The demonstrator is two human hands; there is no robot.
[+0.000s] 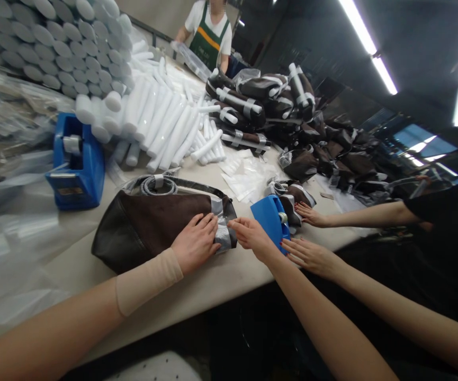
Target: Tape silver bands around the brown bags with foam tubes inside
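Observation:
A dark brown folded bag bundle (153,222) lies on the table in front of me, with a grey tape band (221,225) wrapped round its right end. My left hand (195,242), a beige sleeve on its wrist, rests flat on the bundle just beside the band, fingers stretched out. My right hand (249,235) is at the bundle's right end, its fingertips pinched on the grey tape. A blue tape dispenser (270,216) stands directly behind my right hand.
A co-worker's two hands (312,256) (310,214) with red nails reach in from the right. A second blue dispenser (75,164) stands at left. White foam rolls (165,124), taped brown bundles (252,100), plastic bags (247,174). Another person in a green apron (208,37) is at the far end.

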